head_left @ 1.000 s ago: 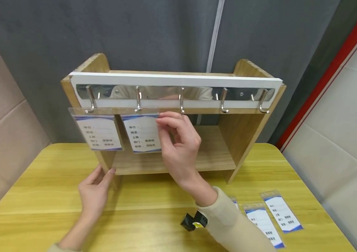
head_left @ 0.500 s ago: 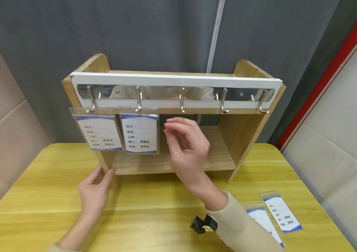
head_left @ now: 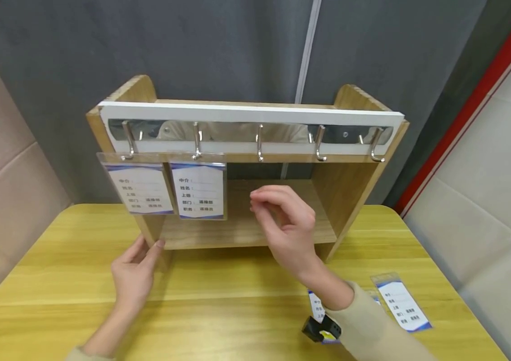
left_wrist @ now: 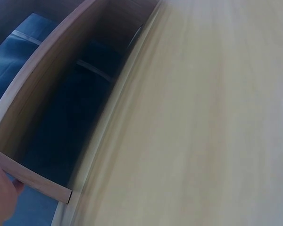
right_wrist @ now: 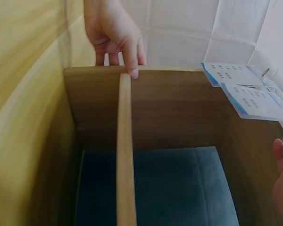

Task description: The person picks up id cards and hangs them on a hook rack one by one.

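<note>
A small wooden shelf unit (head_left: 343, 188) stands on the table, with a white hook rail (head_left: 237, 111) along its upper front. Two clear badge holders with printed cards hang side by side: the left badge holder (head_left: 140, 188) on the first hook and the right badge holder (head_left: 198, 190) on the second. My left hand (head_left: 132, 276) grips the lower left side panel, thumb in front by the shelf board's edge. In front of the lower compartment, my right hand (head_left: 286, 228) is in the air, fingers loosely curled towards the thumb and nothing held, apart from the badges.
Three more hooks, such as the middle hook (head_left: 260, 143), bear nothing. On the table at the right lie loose badge holders, including one (head_left: 403, 306) in full view; others are partly behind the right sleeve. A black wrist camera (head_left: 321, 328) sits at that sleeve.
My right hand has let go of the second badge holder and moved right and down. That badge has swung to hang straighter. My left hand stays in place.
</note>
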{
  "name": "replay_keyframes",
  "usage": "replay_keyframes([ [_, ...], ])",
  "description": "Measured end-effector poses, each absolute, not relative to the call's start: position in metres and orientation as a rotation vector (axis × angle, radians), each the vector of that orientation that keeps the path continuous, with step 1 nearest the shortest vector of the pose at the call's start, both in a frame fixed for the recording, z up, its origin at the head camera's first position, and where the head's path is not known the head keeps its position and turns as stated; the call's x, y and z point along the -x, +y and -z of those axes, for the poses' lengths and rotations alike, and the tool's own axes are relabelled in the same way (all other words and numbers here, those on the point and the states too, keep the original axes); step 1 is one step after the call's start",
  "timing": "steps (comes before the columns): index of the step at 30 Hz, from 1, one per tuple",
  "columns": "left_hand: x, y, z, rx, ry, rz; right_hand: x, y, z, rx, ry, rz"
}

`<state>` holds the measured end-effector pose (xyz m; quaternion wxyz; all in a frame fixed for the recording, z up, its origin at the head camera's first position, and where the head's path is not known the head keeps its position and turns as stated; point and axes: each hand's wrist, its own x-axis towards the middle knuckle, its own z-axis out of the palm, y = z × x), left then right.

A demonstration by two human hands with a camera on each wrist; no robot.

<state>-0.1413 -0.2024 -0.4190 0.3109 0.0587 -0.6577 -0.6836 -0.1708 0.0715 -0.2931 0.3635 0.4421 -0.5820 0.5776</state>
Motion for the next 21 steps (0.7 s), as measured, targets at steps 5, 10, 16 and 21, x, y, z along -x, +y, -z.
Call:
replay_keyframes([
  [5, 0.142, -0.203, 0.419, -0.151, -1.717, 1.821, 0.168, 0.085, 0.305, -1.164, -1.557, -1.496],
  [10, 0.142, -0.202, 0.418, -0.155, -1.725, 1.811, 0.168, 0.104, 0.321, -1.152, -1.67, -1.453],
  [16, 0.142, -0.202, 0.419, -0.139, -1.736, 1.797, 0.165, 0.129, 0.339, -1.181, -1.775, -1.392],
  [21, 0.141, -0.202, 0.418, -0.144, -1.741, 1.791, 0.161, 0.146, 0.351, -1.214, -1.837, -1.344],
])
